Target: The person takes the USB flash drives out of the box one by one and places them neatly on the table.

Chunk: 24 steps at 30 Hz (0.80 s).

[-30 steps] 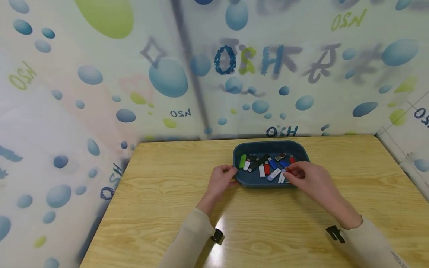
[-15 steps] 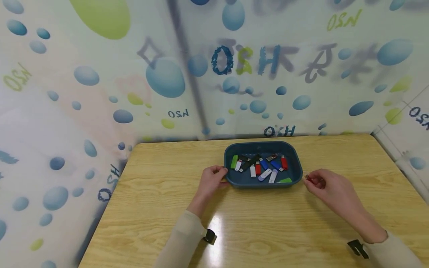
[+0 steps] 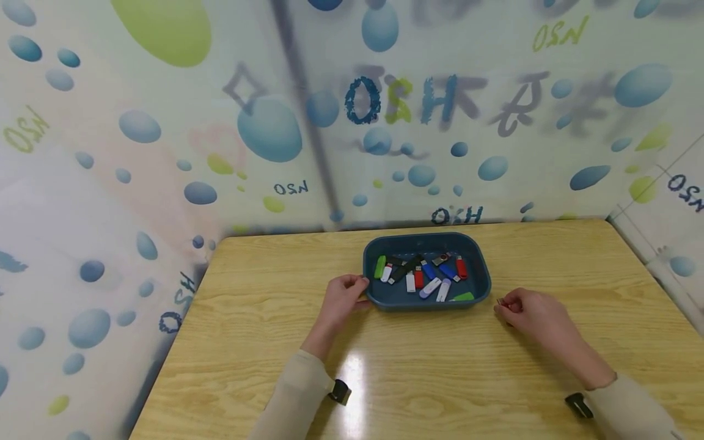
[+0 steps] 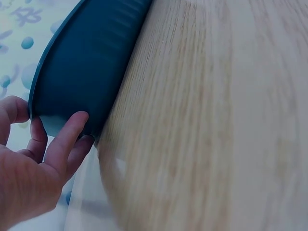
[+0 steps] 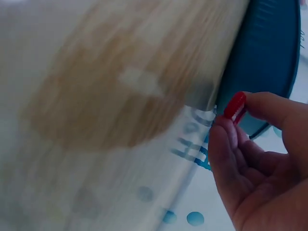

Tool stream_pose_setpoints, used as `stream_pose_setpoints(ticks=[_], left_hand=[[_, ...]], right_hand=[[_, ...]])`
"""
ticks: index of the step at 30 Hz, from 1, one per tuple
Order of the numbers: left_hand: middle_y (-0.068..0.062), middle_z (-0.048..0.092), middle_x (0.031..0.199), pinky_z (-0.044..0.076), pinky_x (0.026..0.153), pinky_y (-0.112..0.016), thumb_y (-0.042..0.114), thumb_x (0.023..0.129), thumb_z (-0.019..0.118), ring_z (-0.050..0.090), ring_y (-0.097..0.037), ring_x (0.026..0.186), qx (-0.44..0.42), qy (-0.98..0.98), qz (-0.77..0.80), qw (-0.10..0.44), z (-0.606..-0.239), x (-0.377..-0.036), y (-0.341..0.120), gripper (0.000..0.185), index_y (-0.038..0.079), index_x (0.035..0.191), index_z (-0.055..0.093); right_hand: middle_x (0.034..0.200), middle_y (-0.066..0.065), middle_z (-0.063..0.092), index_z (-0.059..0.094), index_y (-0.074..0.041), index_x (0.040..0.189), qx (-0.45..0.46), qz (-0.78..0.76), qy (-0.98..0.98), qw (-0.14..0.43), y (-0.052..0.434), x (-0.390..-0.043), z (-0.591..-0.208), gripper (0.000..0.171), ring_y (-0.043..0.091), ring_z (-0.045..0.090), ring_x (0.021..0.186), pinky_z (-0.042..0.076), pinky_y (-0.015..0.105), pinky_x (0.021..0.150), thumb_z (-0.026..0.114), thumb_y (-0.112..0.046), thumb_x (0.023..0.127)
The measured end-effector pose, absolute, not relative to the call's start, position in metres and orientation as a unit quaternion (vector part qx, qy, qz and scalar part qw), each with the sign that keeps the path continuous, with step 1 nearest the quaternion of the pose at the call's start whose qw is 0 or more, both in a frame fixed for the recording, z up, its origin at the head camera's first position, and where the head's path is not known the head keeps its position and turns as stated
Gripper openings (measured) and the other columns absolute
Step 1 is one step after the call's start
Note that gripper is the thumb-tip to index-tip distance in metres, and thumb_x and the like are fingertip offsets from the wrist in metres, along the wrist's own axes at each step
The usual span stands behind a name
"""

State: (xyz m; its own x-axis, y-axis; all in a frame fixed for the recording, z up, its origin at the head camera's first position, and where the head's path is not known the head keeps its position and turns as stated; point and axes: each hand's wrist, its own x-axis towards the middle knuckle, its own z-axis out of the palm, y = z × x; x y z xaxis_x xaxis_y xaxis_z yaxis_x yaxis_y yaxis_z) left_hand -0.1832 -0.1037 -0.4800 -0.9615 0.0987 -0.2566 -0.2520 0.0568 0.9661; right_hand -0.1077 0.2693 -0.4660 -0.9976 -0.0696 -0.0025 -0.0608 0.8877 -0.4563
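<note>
Left hand (image 3: 341,297) at frame centre, fingers curled around the left rim of a dark blue tray (image 3: 480,292) on a wooden table (image 3: 264,318). Right hand (image 3: 530,311) right of centre, just beside the tray's lower right corner, thumb and fingertips pinching a small red USB stick (image 5: 235,105). Inside the tray, mid-frame: loose flash drives (image 3: 423,275) in green, white, black, red and blue.

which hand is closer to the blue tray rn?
Left. The left hand grips the blue tray at its near-left corner, fingers on the wall. The right hand is off the tray's right end, apart from it, pinching a red USB stick over the table.
</note>
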Motion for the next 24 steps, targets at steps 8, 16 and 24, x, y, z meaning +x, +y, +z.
stream_pose_setpoints(ticks=[8,16,24], left_hand=[[-0.023,0.057,0.136,0.062,0.088,-0.046,0.016,0.104,0.06,0.065,-0.027,0.107,-0.045,0.713,0.687,0.136,-0.48,-0.182,-0.105,0.035,-0.014,0.121,0.063],[-0.022,0.057,0.136,0.062,0.087,-0.046,0.017,0.105,0.059,0.064,-0.024,0.106,-0.038,0.708,0.691,0.141,-0.483,-0.183,-0.107,0.034,-0.014,0.118,0.062],[-0.025,0.053,0.145,0.062,0.088,-0.045,0.016,0.105,0.059,0.063,-0.028,0.115,-0.038,0.702,0.697,0.143,-0.481,-0.181,-0.106,0.034,-0.015,0.118,0.063]], right_hand=[[0.073,0.001,0.06,0.071,0.003,0.091,-0.024,-0.218,0.975,0.033,0.272,-0.115,-0.469,0.024,0.016,0.05,0.063,0.04,0.031,0.056,0.07,-0.02,0.097],[0.069,0.0,0.058,0.07,0.0,0.086,-0.021,-0.217,0.975,0.048,0.275,-0.122,-0.471,0.024,0.016,0.049,0.06,0.037,0.03,0.052,0.07,-0.021,0.097],[0.063,-0.001,0.051,0.069,-0.003,0.079,-0.025,-0.208,0.977,0.045,0.278,-0.13,-0.471,0.026,0.016,0.045,0.056,0.031,0.029,0.051,0.07,-0.021,0.097]])
